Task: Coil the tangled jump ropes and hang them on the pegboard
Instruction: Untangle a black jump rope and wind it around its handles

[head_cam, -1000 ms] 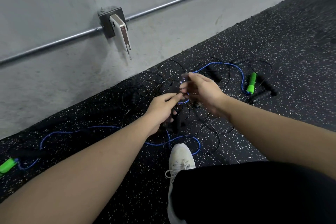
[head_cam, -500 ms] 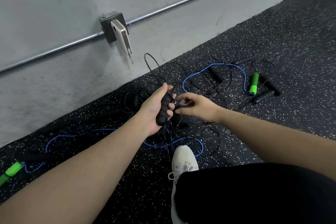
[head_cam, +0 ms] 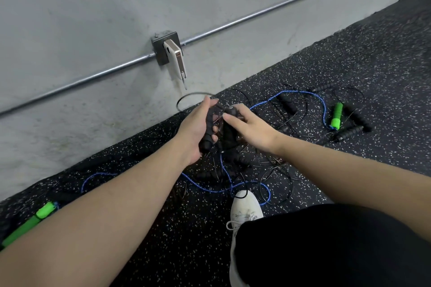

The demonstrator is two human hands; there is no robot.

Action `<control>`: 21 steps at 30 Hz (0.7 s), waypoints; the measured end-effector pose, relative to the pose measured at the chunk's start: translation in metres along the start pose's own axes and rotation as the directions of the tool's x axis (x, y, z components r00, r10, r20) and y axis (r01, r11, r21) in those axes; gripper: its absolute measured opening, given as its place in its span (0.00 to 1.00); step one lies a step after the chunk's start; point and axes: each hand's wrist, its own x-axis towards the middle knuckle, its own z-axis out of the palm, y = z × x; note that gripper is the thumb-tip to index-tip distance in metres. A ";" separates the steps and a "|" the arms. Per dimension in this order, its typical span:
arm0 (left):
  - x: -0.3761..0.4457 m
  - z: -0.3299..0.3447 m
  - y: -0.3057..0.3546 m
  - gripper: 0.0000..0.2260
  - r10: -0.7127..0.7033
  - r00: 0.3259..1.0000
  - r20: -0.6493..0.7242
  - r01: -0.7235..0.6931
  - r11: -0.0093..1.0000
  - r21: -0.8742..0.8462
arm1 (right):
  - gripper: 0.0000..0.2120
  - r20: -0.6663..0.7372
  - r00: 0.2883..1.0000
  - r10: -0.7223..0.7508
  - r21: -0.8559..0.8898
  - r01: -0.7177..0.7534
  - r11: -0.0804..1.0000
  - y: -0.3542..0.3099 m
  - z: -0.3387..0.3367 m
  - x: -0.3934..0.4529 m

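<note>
left hand (head_cam: 194, 128) is gripping a black ribbed handle (head_cam: 208, 131), fingers curling round it. right hand (head_cam: 250, 124) is pinching a second black handle (head_cam: 231, 113) just beside it. thin black cable (head_cam: 193, 95) is looping up above them. tangled jump ropes (head_cam: 235, 170) are lying on the speckled floor (head_cam: 384, 58) below, blue rope (head_cam: 323, 105) and green handle (head_cam: 336, 115) to the right.

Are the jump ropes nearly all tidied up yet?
Not nearly. No rope looks coiled, and no pegboard is in view. The left hand grips one black handle and the right hand holds another. The blue rope and thin black ropes lie tangled on the floor.
</note>
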 end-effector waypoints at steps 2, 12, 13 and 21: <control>-0.008 -0.004 -0.003 0.12 0.066 0.998 -0.006 -0.064 0.982 0.175 | 0.09 0.021 0.997 0.072 0.201 -0.075 0.977 -0.018 0.005 -0.002; -0.042 -0.029 -0.007 0.13 0.227 0.974 0.014 -0.196 0.809 0.554 | 0.18 0.063 0.956 0.287 0.292 -0.293 0.911 -0.055 0.023 -0.012; -0.044 -0.032 -0.003 0.17 0.249 0.968 0.003 -0.212 0.818 0.535 | 0.16 0.080 0.957 0.278 0.274 -0.289 0.917 -0.058 0.025 -0.014; -0.075 -0.076 0.035 0.11 0.206 0.957 -0.205 -0.171 0.969 0.177 | 0.02 0.180 0.961 0.210 0.083 -0.228 0.970 -0.104 0.049 -0.026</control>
